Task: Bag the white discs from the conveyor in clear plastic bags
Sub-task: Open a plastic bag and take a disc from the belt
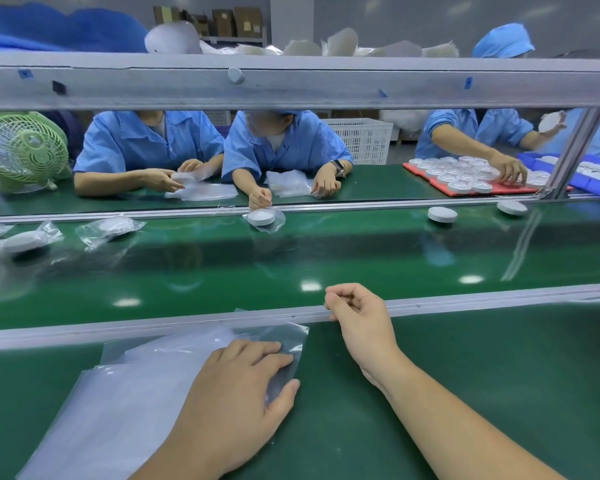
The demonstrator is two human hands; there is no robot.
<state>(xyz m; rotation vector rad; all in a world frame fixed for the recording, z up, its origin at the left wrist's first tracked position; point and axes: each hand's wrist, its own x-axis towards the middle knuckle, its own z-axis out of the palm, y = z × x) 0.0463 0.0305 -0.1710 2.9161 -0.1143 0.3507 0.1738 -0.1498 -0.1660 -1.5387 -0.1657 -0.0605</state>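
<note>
Partly beneath left hand (238,403), clear bags (136,393).

Green bench (465,375) bears bags (136,386); conveyor (326,251) bears discs (442,214).

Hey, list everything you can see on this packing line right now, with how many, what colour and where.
Belt: one, green, across the middle.
Bare discs: two, white, belt's far edge, right.
Bagged discs: at least three, white in clear plastic, belt's far side, centre and left.
Empty bags: a stack, clear, front left, near side.
Fan: one, pale green, far left.
Tray: one, red, far right, covered with white discs.
Workers: at least three, blue coats, across the belt.
Crate: one, white, behind the workers.
Left hand: flat on the bags.
Right hand: fingers curled, empty, at the near rail.
</note>
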